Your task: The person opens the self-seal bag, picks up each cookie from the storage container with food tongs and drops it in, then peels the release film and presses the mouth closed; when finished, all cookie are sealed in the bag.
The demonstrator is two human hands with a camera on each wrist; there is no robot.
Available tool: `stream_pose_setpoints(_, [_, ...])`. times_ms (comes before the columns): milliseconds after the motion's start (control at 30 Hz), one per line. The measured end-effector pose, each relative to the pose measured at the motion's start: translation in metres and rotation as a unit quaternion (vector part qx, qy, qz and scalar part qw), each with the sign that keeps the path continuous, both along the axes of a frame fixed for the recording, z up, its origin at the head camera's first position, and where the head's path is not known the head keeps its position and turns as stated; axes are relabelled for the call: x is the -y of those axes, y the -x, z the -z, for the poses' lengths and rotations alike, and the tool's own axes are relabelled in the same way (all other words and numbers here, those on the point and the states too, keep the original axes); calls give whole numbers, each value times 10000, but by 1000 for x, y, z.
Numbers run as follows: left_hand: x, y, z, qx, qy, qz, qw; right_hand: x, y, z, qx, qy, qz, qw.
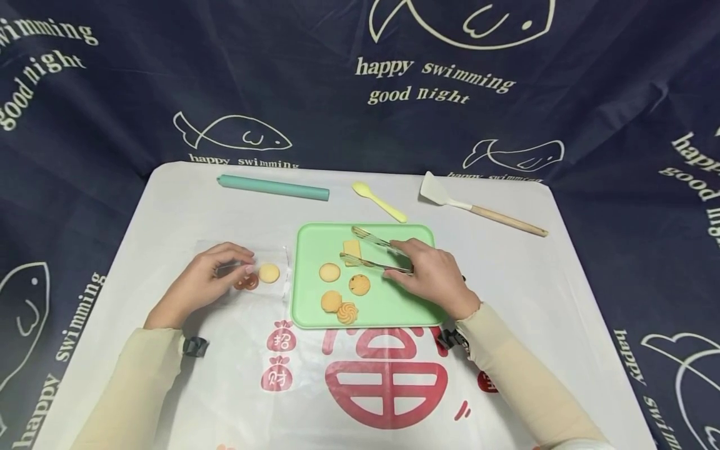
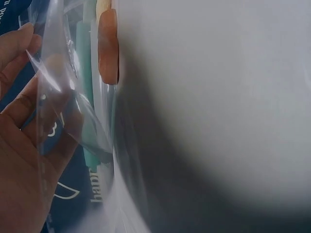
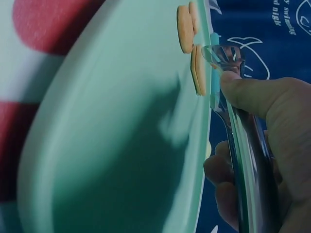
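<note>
My left hand holds the mouth of a clear plastic bag, its fingers seen through the film. A pale round cookie and a brown cookie lie in the bag. Metal tongs are gripped in my right hand above a green tray. The spread tips stand over a square cookie; whether they touch it I cannot tell. Nearby on the tray lie a plain round cookie, a dotted cookie, another round cookie and a swirled cookie.
Behind the tray lie a teal rolling pin, a yellow spoon and a white spatula with a wooden handle. The white tablecloth carries red print. A dark blue curtain hangs around the table.
</note>
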State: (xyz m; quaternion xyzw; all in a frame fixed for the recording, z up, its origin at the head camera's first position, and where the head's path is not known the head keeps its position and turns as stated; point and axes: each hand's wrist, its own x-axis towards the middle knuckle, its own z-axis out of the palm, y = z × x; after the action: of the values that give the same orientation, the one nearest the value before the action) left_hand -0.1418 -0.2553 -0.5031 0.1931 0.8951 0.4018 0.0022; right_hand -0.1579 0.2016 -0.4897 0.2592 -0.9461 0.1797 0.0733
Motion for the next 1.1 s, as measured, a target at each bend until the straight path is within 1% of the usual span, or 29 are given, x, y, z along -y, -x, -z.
stream_pose_setpoints(133, [0, 0, 0, -41, -10, 38, 10000, -1, -2, -3, 61, -86, -16, 9999])
stream_pose_setpoints(367, [0, 0, -2, -166, 7, 85, 9998, -14, -1, -8, 97, -166, 55, 9998])
stream_pose_setpoints(533, [0, 0, -3, -140, 21, 86, 9999, -20, -1, -9, 82, -114, 19, 9999])
stream_pose_setpoints(933, [-1, 2, -2, -45, 28, 70, 10000, -11, 0, -5, 169, 14, -165, 9997])
stream_pose_setpoints(1100, [-2, 3, -1, -73, 15, 107, 9999, -11, 1, -5, 213, 31, -194, 9996])
